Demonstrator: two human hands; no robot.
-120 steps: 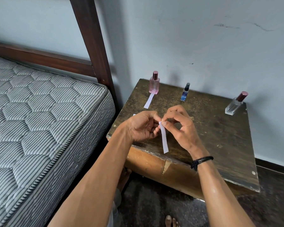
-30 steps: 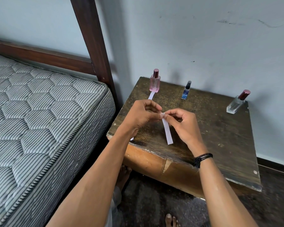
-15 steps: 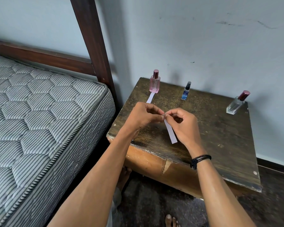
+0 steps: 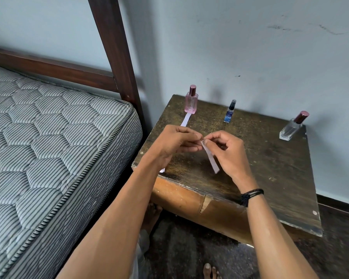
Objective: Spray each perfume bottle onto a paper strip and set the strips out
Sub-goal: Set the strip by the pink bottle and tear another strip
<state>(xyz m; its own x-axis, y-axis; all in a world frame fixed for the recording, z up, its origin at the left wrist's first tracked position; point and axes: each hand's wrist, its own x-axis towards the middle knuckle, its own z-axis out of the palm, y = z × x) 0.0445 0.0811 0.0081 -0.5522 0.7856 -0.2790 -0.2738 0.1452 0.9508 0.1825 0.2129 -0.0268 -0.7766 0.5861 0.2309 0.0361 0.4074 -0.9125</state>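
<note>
Three perfume bottles stand along the back of the wooden table [image 4: 270, 174]: a pink bottle [image 4: 191, 101] at the left, a small blue bottle [image 4: 229, 112] in the middle, and a clear bottle with a dark red cap [image 4: 292, 126] at the right. One white paper strip [image 4: 185, 120] lies flat in front of the pink bottle. Over the table's front left, my right hand [image 4: 228, 152] pinches the top end of another strip [image 4: 211, 157], which hangs down. My left hand [image 4: 175, 143] pinches at that same end. A further strip end [image 4: 162, 170] shows below my left wrist.
A mattress [image 4: 48, 148] with a dark wooden bed frame and post [image 4: 113, 51] stands close to the table's left side. The wall runs right behind the bottles. My bare feet are on the dark floor [image 4: 189, 248] below the table's front edge.
Both hands have moved a little farther over the table since four seconds ago. The hanging strip's lower end has swung to the right. The bottles and the laid strip have not moved.
</note>
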